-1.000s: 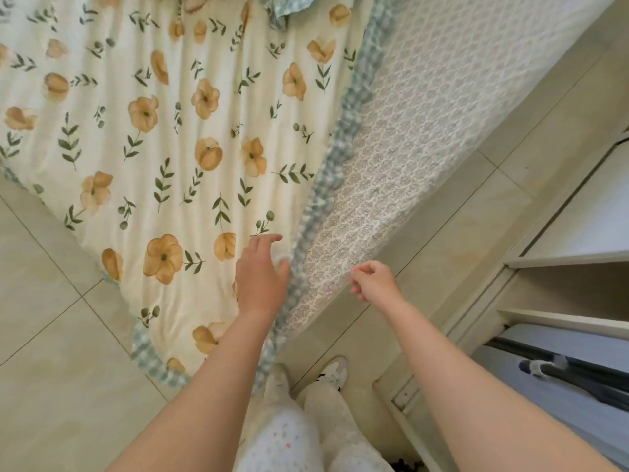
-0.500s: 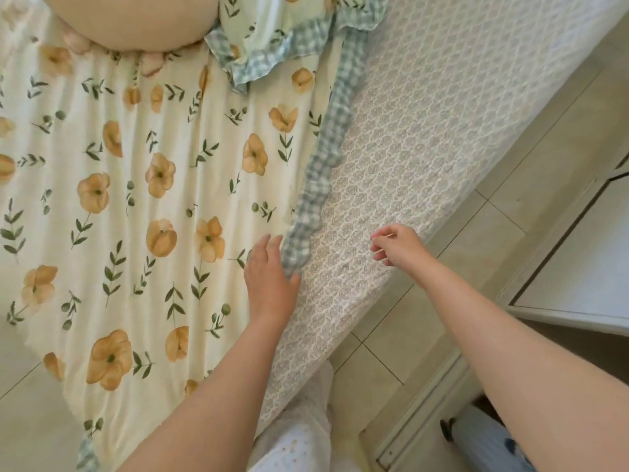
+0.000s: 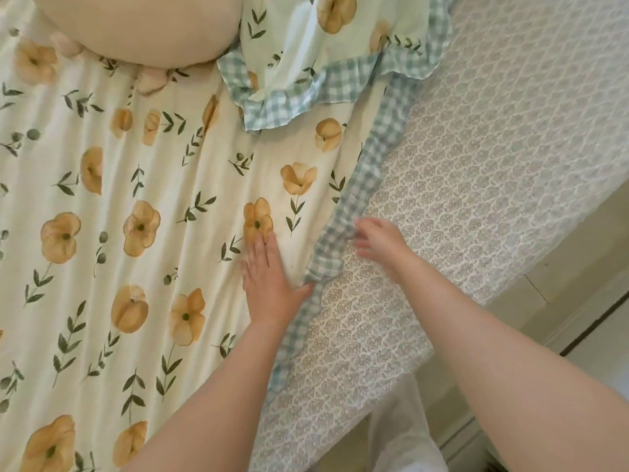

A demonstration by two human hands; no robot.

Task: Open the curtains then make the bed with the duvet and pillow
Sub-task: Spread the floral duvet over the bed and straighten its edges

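A cream duvet (image 3: 136, 216) with orange flowers and a green checked frill (image 3: 367, 178) lies spread over the bed. My left hand (image 3: 269, 281) presses flat on the duvet near its right edge, fingers straight. At the frill, my right hand (image 3: 381, 243) is blurred, its fingers reaching to the checked edge; how they lie is unclear. A pillow (image 3: 326, 52) in the same flowered cover with a checked frill lies at the top. The patterned mattress side (image 3: 476, 165) shows to the right of the duvet.
A plain peach cushion (image 3: 143, 25) lies at the top left on the duvet. Pale floor tiles and a white furniture edge (image 3: 585, 294) run along the right. My trouser leg (image 3: 401, 434) is at the bottom beside the bed.
I have moved along the bed toward the pillow. My left hand has slid up the duvet and flattened. My right hand has uncurled and come over to the frill.
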